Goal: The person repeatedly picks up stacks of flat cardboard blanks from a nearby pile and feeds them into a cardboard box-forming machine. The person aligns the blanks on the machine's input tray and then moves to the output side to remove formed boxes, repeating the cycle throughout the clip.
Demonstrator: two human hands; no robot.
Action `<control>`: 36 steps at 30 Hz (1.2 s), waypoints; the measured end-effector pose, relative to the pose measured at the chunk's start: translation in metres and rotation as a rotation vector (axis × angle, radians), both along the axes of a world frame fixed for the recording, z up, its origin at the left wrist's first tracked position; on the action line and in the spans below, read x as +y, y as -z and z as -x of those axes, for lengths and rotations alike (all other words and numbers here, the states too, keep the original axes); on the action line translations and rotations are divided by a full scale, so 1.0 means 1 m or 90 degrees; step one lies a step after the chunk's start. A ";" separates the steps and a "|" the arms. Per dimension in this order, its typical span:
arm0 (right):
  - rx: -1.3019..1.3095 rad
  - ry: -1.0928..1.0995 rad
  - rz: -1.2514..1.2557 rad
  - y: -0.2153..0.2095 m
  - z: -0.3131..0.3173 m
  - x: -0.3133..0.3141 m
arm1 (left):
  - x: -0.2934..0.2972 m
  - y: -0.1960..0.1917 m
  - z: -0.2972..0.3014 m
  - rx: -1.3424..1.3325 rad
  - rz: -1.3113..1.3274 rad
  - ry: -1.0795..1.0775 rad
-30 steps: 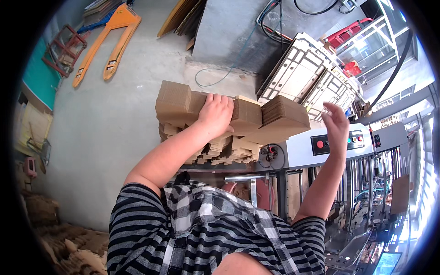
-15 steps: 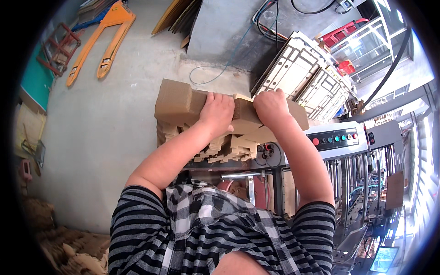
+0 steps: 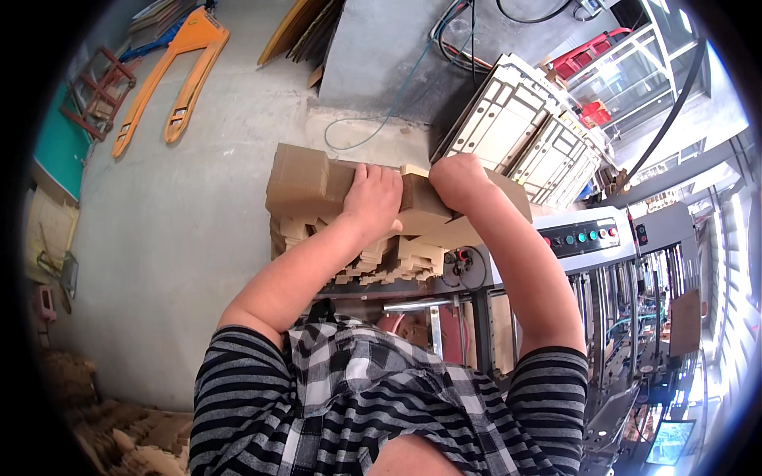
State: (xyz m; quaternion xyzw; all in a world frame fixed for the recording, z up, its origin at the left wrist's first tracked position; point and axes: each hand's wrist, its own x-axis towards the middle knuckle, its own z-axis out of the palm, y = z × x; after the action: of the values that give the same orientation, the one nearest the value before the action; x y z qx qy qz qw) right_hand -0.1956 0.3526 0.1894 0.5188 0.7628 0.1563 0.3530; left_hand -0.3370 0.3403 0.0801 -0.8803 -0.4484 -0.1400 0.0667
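Brown cardboard blanks [image 3: 298, 176] stand packed in stacks in front of me, with notched, stepped edges [image 3: 421, 258] facing my body. My left hand [image 3: 375, 195] lies over the top of the cardboard, its fingers curled over the far edge and its thumb on the near side. Just to its right, a folded brown cardboard piece [image 3: 423, 198] sits between my hands. My right hand [image 3: 462, 181] is closed at the far upper edge of the cardboard, wrist bent, gripping there. Its fingertips are hidden behind the hand.
A machine with a button panel [image 3: 586, 238] stands to the right of the cardboard. Printed flat boards [image 3: 500, 111] lean beyond it. An orange pallet jack [image 3: 194, 40] is on the floor at far left. More cardboard pieces [image 3: 135, 428] lie at lower left.
My right hand has shifted slightly left along the cardboard's top edge, and its wrist has turned. My left hand keeps its place on the cardboard. The whole view has shifted a little.
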 end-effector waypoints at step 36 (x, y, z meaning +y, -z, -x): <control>0.760 0.407 -0.200 0.058 -0.201 -0.133 | -0.004 -0.007 0.001 -0.016 0.038 0.001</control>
State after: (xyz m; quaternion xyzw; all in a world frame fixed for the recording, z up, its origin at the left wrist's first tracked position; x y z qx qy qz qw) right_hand 0.0059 0.2191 0.1309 0.7599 0.6048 -0.1589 -0.1776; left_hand -0.3380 0.3365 0.0870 -0.8805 -0.4523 -0.1379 0.0350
